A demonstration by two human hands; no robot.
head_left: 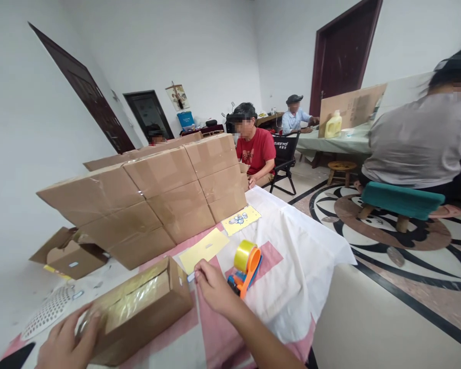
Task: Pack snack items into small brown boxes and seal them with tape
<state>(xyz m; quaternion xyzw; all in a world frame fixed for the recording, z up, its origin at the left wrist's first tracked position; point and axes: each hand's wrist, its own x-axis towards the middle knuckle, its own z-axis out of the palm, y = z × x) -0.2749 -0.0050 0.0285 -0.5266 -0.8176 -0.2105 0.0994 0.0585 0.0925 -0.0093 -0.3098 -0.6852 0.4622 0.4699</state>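
Observation:
A small cardboard box [146,307], taped shut along its top, lies on the table in front of me. My left hand [67,341] grips its near left end, fingers wrapped on the corner. My right hand [213,287] sits at the box's right end, fingers pinched on a small white sticker at the corner. Just beyond lies a yellow sheet of labels [203,249]. An orange tape dispenser [247,267] with a yellow tape roll stands right of my right hand.
A wall of stacked sealed cardboard boxes [157,197] runs across the table's far side. A second yellow label sheet [241,220] lies near them. An open box [69,253] sits at left. Several people sit at other tables behind and to the right.

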